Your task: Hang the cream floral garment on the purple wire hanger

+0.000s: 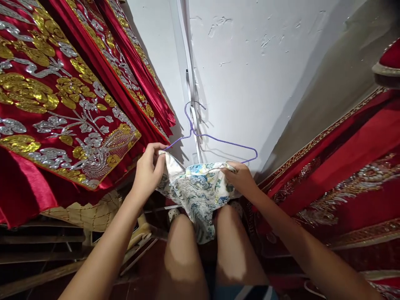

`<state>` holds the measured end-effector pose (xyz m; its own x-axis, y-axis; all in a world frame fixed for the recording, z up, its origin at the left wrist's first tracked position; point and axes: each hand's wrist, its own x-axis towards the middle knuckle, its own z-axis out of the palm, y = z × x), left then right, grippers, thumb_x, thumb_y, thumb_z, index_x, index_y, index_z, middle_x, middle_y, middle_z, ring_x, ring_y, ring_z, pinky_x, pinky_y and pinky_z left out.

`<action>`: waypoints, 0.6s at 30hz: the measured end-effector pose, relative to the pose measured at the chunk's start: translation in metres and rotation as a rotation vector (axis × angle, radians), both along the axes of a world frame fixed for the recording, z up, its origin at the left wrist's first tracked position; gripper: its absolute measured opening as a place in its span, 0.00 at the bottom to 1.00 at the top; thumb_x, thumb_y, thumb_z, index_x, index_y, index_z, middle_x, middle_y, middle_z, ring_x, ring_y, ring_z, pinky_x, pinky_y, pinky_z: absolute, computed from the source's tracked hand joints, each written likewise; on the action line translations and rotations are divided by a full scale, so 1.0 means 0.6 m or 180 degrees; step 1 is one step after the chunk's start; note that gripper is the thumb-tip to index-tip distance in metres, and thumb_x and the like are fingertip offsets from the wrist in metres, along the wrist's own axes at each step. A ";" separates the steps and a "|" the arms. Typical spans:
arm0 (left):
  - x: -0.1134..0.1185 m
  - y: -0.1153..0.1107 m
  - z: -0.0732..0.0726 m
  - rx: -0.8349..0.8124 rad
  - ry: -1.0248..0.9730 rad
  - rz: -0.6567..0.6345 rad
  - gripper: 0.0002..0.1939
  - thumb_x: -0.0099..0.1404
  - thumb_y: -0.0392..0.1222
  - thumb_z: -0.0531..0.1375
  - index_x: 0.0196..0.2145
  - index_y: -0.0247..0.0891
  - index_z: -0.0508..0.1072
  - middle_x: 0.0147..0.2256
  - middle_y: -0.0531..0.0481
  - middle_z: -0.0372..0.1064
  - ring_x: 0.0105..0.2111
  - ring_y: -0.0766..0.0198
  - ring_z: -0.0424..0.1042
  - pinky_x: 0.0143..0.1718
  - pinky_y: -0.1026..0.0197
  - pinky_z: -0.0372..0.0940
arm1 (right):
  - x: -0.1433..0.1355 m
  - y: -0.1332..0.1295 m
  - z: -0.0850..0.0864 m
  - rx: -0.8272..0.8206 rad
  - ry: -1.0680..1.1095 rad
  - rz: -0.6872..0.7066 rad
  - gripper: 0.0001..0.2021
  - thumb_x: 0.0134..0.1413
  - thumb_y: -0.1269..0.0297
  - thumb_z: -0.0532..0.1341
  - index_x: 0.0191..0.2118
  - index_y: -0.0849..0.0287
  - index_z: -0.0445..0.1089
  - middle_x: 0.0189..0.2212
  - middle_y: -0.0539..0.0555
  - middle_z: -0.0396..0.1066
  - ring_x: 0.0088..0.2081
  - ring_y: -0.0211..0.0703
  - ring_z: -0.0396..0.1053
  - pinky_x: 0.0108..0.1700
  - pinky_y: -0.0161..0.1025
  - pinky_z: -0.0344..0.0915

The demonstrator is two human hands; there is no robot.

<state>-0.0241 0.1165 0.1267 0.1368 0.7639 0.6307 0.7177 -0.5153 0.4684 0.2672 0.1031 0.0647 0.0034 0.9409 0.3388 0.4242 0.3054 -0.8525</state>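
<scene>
A patterned garment, white with blue, green and yellow swirls, hangs in front of my knees. Its kind cannot be made out. A purple wire hanger sits behind its upper edge, hook upward. My left hand pinches the garment's left upper corner, close against the hanger's left arm. Over on the other side, my right hand grips the right upper edge, just below the hanger's right end. Cloth covers the hanger's lower bar.
Red cloth with gold and silver sequins hangs at the left. Another red embroidered cloth lies along the right. A white wall with a cable strip stands ahead. Wooden slats are at lower left.
</scene>
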 end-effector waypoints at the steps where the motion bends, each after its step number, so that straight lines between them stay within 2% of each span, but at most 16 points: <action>1: 0.002 0.003 0.000 0.0068 0.0011 0.0106 0.14 0.69 0.39 0.53 0.50 0.38 0.71 0.48 0.44 0.76 0.47 0.56 0.74 0.52 0.55 0.65 | 0.008 -0.003 0.000 0.0061 0.0023 -0.0029 0.08 0.51 0.59 0.58 0.29 0.56 0.71 0.19 0.45 0.59 0.25 0.40 0.59 0.30 0.36 0.57; 2: 0.001 0.006 -0.001 0.0098 0.0051 0.0169 0.15 0.69 0.38 0.53 0.51 0.37 0.72 0.46 0.45 0.76 0.45 0.56 0.74 0.51 0.55 0.65 | 0.019 -0.005 0.000 0.0129 0.0062 -0.0109 0.12 0.51 0.61 0.59 0.40 0.57 0.75 0.21 0.45 0.62 0.26 0.40 0.61 0.31 0.36 0.59; 3: -0.001 0.008 -0.003 0.0096 0.0106 0.0179 0.16 0.69 0.37 0.53 0.50 0.37 0.73 0.45 0.45 0.77 0.45 0.56 0.75 0.52 0.55 0.65 | 0.031 -0.004 0.001 0.0195 0.0106 -0.0235 0.23 0.49 0.63 0.60 0.53 0.56 0.73 0.22 0.44 0.64 0.26 0.41 0.63 0.32 0.37 0.61; 4: -0.003 0.010 -0.004 0.0073 0.0141 0.0157 0.16 0.69 0.37 0.52 0.50 0.37 0.74 0.45 0.45 0.77 0.44 0.56 0.75 0.51 0.55 0.65 | 0.044 -0.001 0.002 0.0242 0.0131 -0.0398 0.33 0.47 0.65 0.61 0.63 0.55 0.66 0.23 0.43 0.66 0.26 0.41 0.64 0.32 0.37 0.62; 6: -0.006 0.011 -0.004 0.0041 0.0138 0.0103 0.16 0.69 0.38 0.52 0.49 0.36 0.75 0.44 0.45 0.77 0.44 0.56 0.75 0.50 0.56 0.66 | 0.071 0.013 0.007 0.0203 0.0052 -0.0673 0.45 0.45 0.68 0.60 0.72 0.55 0.52 0.25 0.44 0.68 0.26 0.42 0.65 0.33 0.38 0.64; 7: -0.006 0.011 -0.003 0.0044 0.0133 0.0065 0.15 0.70 0.38 0.52 0.48 0.36 0.75 0.44 0.46 0.77 0.44 0.57 0.75 0.49 0.57 0.66 | 0.083 0.022 0.012 0.0133 -0.0056 -0.0745 0.46 0.44 0.68 0.59 0.73 0.56 0.51 0.27 0.46 0.70 0.27 0.43 0.66 0.33 0.39 0.65; 9: -0.006 0.012 0.002 0.0103 0.0131 -0.0031 0.14 0.70 0.38 0.52 0.46 0.36 0.76 0.42 0.46 0.76 0.43 0.57 0.74 0.48 0.58 0.66 | 0.103 0.037 0.031 -0.0045 -0.0327 -0.0728 0.42 0.43 0.69 0.58 0.69 0.59 0.62 0.30 0.51 0.74 0.31 0.46 0.69 0.35 0.40 0.67; 11: -0.011 0.014 0.008 0.0235 0.0142 -0.0022 0.12 0.71 0.40 0.52 0.43 0.37 0.76 0.42 0.46 0.74 0.45 0.57 0.73 0.49 0.58 0.65 | 0.120 0.043 0.060 -0.0280 -0.0540 -0.0501 0.30 0.43 0.69 0.58 0.55 0.61 0.77 0.33 0.55 0.77 0.35 0.49 0.72 0.37 0.41 0.68; 12: -0.016 0.017 0.010 0.0295 0.0136 0.0084 0.11 0.71 0.41 0.54 0.42 0.38 0.75 0.42 0.46 0.73 0.45 0.57 0.72 0.49 0.58 0.64 | 0.128 0.041 0.078 -0.0448 -0.0601 -0.0283 0.22 0.44 0.67 0.58 0.46 0.61 0.81 0.32 0.55 0.78 0.35 0.51 0.73 0.36 0.40 0.68; 14: -0.030 0.025 0.012 0.0297 0.0024 0.0441 0.10 0.68 0.45 0.58 0.43 0.39 0.71 0.41 0.47 0.70 0.41 0.58 0.70 0.45 0.59 0.64 | 0.143 0.029 0.113 -0.0900 -0.0642 0.0384 0.11 0.47 0.62 0.62 0.33 0.59 0.81 0.29 0.55 0.78 0.32 0.50 0.74 0.31 0.39 0.67; 15: -0.036 0.029 0.011 0.0245 -0.0082 0.0599 0.11 0.67 0.47 0.61 0.43 0.39 0.69 0.40 0.49 0.69 0.38 0.60 0.69 0.42 0.59 0.64 | 0.149 0.021 0.127 -0.1130 -0.0618 0.0767 0.10 0.49 0.58 0.64 0.29 0.59 0.79 0.27 0.56 0.78 0.29 0.49 0.73 0.29 0.39 0.66; 16: -0.041 0.034 0.010 0.0168 -0.0211 0.0678 0.13 0.65 0.49 0.62 0.42 0.40 0.67 0.38 0.50 0.68 0.34 0.62 0.68 0.39 0.60 0.63 | 0.153 0.013 0.137 -0.1292 -0.0543 0.1123 0.13 0.50 0.53 0.65 0.26 0.59 0.78 0.25 0.56 0.77 0.26 0.48 0.72 0.27 0.39 0.66; 17: -0.042 0.038 0.008 0.0077 -0.0353 0.0655 0.13 0.65 0.50 0.62 0.40 0.40 0.66 0.36 0.52 0.67 0.32 0.63 0.66 0.37 0.61 0.62 | 0.153 0.007 0.141 -0.1328 -0.0419 0.1352 0.17 0.51 0.48 0.66 0.24 0.59 0.76 0.23 0.56 0.76 0.25 0.48 0.72 0.26 0.40 0.66; 18: -0.040 0.041 0.007 -0.0006 -0.0490 0.0540 0.13 0.66 0.51 0.61 0.38 0.41 0.65 0.34 0.53 0.66 0.31 0.64 0.65 0.36 0.62 0.62 | 0.149 0.002 0.139 -0.1220 -0.0269 0.1386 0.20 0.52 0.45 0.65 0.24 0.58 0.76 0.22 0.56 0.75 0.24 0.48 0.72 0.26 0.41 0.66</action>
<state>-0.0482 0.1409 0.1306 -0.0914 0.7689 0.6327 0.7140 -0.3924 0.5799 0.3564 0.1043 0.1481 -0.4231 0.9050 -0.0437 0.4001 0.1433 -0.9052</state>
